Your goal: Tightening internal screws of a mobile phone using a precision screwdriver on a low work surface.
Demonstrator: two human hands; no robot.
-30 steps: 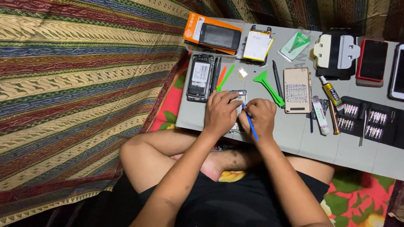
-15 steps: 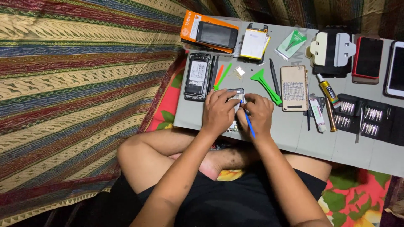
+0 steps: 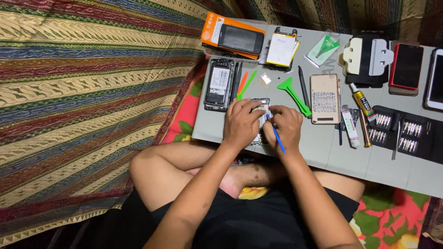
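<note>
An opened phone lies on the grey work mat, mostly covered by my hands. My left hand presses down on its left side and holds it steady. My right hand grips a thin blue tool, whose tip points into the phone's upper part. Both hands touch each other over the device. The phone's lower half is hidden under my palms.
Another opened phone, orange and green pry sticks, a green scraper, a phone on an orange box, a battery, a gold phone, a glue tube and a screwdriver bit set lie around. Striped cloth lies left.
Both hands stay on the opened phone with only small shifts. The camera view has drifted slightly.
</note>
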